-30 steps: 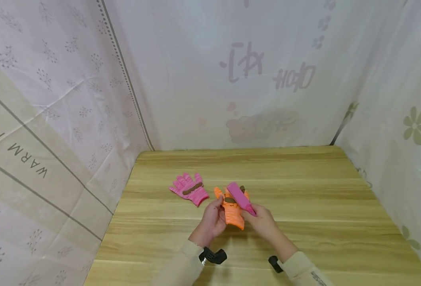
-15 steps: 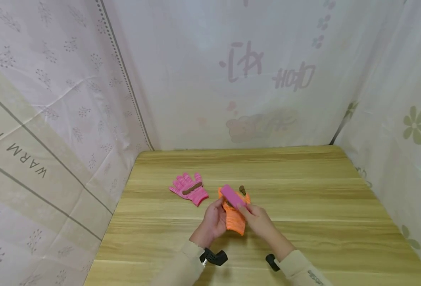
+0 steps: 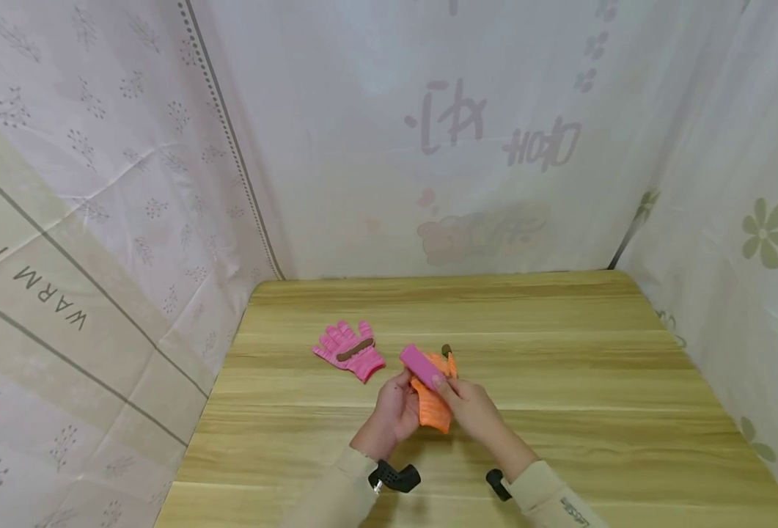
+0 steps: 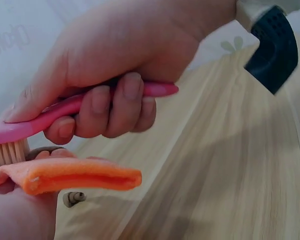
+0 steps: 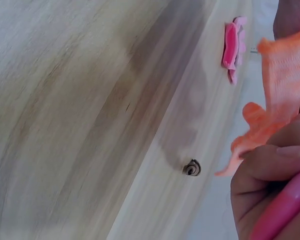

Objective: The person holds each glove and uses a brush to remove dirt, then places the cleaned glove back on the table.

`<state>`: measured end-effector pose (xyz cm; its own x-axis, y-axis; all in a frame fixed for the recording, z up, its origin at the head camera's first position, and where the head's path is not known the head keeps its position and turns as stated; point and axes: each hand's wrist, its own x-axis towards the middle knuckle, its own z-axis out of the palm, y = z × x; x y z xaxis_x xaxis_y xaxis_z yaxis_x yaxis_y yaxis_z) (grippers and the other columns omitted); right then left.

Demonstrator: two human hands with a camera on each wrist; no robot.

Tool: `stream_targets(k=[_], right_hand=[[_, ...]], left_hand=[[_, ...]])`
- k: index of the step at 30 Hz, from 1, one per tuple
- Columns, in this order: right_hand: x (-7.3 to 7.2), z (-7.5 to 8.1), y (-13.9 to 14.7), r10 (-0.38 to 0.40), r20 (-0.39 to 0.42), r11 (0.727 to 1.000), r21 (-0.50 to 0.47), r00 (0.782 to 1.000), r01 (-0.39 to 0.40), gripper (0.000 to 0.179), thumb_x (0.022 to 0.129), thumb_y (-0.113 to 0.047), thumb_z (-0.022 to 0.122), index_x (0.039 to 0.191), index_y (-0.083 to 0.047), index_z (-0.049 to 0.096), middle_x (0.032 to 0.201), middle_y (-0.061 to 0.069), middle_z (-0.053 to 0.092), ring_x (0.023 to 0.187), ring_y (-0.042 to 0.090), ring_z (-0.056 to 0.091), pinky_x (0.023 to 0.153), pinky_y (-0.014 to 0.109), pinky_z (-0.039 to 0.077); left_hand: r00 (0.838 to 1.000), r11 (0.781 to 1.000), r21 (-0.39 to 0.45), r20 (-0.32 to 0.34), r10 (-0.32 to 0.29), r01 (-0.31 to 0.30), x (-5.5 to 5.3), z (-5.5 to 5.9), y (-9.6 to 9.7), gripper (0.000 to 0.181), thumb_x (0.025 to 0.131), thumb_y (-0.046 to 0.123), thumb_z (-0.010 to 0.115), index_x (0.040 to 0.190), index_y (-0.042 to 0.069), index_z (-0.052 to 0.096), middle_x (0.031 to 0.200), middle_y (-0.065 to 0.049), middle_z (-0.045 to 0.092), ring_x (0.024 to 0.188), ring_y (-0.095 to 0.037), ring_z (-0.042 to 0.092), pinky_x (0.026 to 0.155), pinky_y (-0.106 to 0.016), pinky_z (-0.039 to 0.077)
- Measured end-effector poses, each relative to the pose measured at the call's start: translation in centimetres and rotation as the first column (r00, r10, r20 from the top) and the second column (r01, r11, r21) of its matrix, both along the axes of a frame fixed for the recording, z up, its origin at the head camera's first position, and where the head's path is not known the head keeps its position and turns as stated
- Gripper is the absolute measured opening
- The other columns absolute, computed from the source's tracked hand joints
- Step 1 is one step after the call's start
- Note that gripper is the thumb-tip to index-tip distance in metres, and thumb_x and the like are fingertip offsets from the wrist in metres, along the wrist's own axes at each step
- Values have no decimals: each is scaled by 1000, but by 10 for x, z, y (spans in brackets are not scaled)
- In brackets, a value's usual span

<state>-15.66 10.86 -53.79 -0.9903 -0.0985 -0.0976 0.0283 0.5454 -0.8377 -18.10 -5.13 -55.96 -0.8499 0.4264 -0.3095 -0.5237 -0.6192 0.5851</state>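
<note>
My left hand (image 3: pixel 391 412) holds an orange knit glove (image 3: pixel 435 412) from below and at its left side, over the table. In the left wrist view, the glove's cuff (image 4: pixel 85 175) lies flattened across the palm. My right hand (image 3: pixel 474 409) grips a pink brush (image 3: pixel 421 364) by its handle, fingers wrapped round it and thumb on top. The brush's pale bristles (image 4: pixel 7 154) point down onto the glove. Its pink head hides part of the glove's fingers and palm. In the right wrist view, the glove's fingers (image 5: pixel 252 132) hang beyond the hand.
A pink glove (image 3: pixel 352 348) with a brown strip across it lies flat on the wooden table (image 3: pixel 547 330), left of my hands. A small brown coiled object (image 5: pixel 192 168) stands just beyond the orange glove. Printed curtains (image 3: pixel 336 147) border the table's back and sides.
The right hand has slid the brush left and lower across the orange glove. The brown patch seen on the glove earlier is now covered. The left hand has hardly moved.
</note>
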Motion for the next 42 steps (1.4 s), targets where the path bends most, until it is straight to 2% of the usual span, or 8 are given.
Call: stream_targets(k=[4,8,12,17,26,30,39,42], right_hand=[[0,-3,2,22,6,996,82,1000,-23,47,104,-52,48,91,-13,71,78,1,61,76,14,54,67,32,44],[-1,-4,4,22,28,995,101,999,-24,49,104,-55,46,91,-14,70,73,0,55,70,16,49,63,31,38],[-3,-3,6,14,31,993,118,999,-17,53,103,-58,44,97,-13,72,70,0,51,67,15,46,61,31,37],[-2,-4,9,14,57,991,131,998,-21,59,103,-61,42,91,-10,69,64,-1,42,59,13,37,55,29,32],[2,-3,18,19,51,991,135,999,-26,56,103,-59,43,82,-11,64,61,-3,41,55,12,32,51,26,29],[2,-3,20,17,55,990,139,998,-25,56,103,-59,44,74,-13,57,61,-3,41,55,12,33,51,25,28],[2,-5,18,27,64,992,120,998,-35,57,102,-62,42,78,-13,58,61,-3,38,56,12,30,50,25,26],[4,-8,18,21,87,998,55,996,-26,59,102,-61,42,76,-10,56,60,-3,39,54,12,30,50,24,27]], left_hand=[[997,993,-91,13,74,-72,0,-2,0,39,111,29,32,125,1,55,103,0,73,97,-7,69,91,-27,57],[994,987,-120,2,108,-107,-3,-2,1,35,111,27,32,111,4,58,90,3,71,86,-4,68,80,-24,58],[993,986,-110,-9,121,-121,-6,-1,0,35,112,29,33,113,4,57,86,4,67,79,-1,64,75,-21,57],[992,986,-112,-7,124,-124,-8,1,-1,38,112,29,32,123,1,56,91,2,72,78,-1,66,74,-19,57],[983,974,-147,41,181,-173,-12,5,-7,26,111,28,34,95,13,48,70,11,44,58,1,40,54,-12,40],[982,973,-144,29,184,-178,-12,8,-10,26,111,28,34,94,15,47,69,11,43,58,2,40,54,-12,40],[981,967,-170,2,194,-191,-12,11,-10,24,111,26,38,93,16,51,70,11,47,59,3,44,55,-10,40],[986,972,-166,-12,167,-167,-10,12,-10,24,111,27,39,94,16,52,71,12,49,60,3,45,56,-11,42]])
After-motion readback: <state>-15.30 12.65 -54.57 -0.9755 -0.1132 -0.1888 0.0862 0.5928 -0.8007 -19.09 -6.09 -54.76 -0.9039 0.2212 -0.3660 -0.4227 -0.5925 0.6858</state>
